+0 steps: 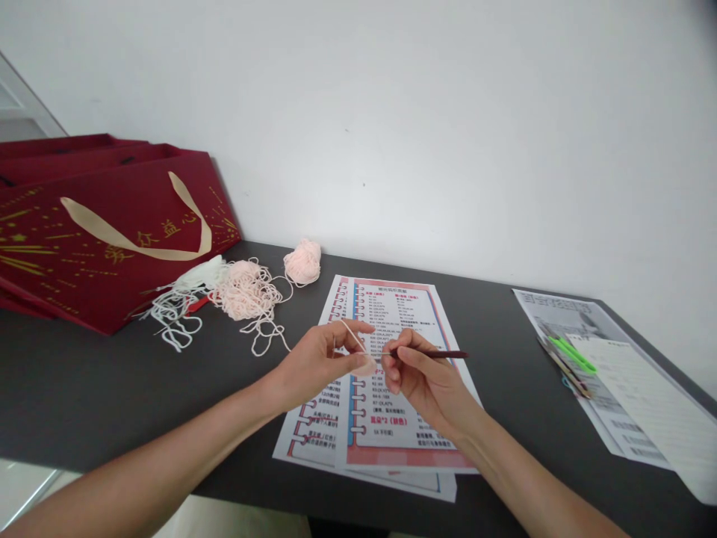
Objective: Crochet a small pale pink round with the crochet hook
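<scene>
Above the printed pattern sheets [392, 441], my left hand [322, 359] pinches a small pale pink crochet piece [366, 366] between thumb and fingers. A strand of yarn [352, 334] runs taut over the raised index finger. My right hand [426, 373] grips a crochet hook [448, 354] with a dark handle, held much like a pen. The hook's thin metal shaft points left and reaches the crochet piece; its tip is too small to make out. Loose pink yarn [246, 291] lies tangled left of my hands, and a pink yarn ball [302, 262] sits behind it.
Dark red gift bags [128, 276] with cream ribbon handles stand at the left against the wall. White yarn [173, 310] lies before them. On the right are more papers [632, 373], a bright green tool [574, 354] and pen-like sticks [565, 366]. The table's front edge is near my forearms.
</scene>
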The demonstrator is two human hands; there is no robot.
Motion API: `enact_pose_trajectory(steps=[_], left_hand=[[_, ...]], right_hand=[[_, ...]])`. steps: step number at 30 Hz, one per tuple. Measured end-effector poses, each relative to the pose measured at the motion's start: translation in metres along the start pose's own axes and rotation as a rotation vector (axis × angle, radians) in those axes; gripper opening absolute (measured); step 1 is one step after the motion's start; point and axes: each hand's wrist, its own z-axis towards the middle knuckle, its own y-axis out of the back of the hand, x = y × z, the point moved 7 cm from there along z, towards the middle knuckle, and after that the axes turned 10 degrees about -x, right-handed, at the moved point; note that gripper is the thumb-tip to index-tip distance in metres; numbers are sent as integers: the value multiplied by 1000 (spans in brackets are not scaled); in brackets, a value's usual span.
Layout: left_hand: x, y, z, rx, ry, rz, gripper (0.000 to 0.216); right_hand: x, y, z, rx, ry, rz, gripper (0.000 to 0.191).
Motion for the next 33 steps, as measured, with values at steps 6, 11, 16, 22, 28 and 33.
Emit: enact_pose_trajectory(steps=[6, 11, 16, 22, 28, 33], left_hand=[[5, -2, 0, -8, 35, -7, 22], [5, 0, 1, -31, 65, -13, 20], [4, 2, 1, -53, 35, 11, 12], [3, 3, 1, -57, 6, 40, 12], [6, 3, 0, -99, -37, 114, 8], [8, 3, -1, -180, -109, 154, 7]], right_hand=[[3, -1, -2, -18, 73, -20, 7], [16, 5, -5, 43, 270, -271, 5], [20, 11, -8, 8, 429, -499, 7], [20, 5, -10, 17, 492, -562, 8], [23, -6, -24, -13, 732, -919, 9], [15, -31, -48, 147, 1169, -1210, 22]])
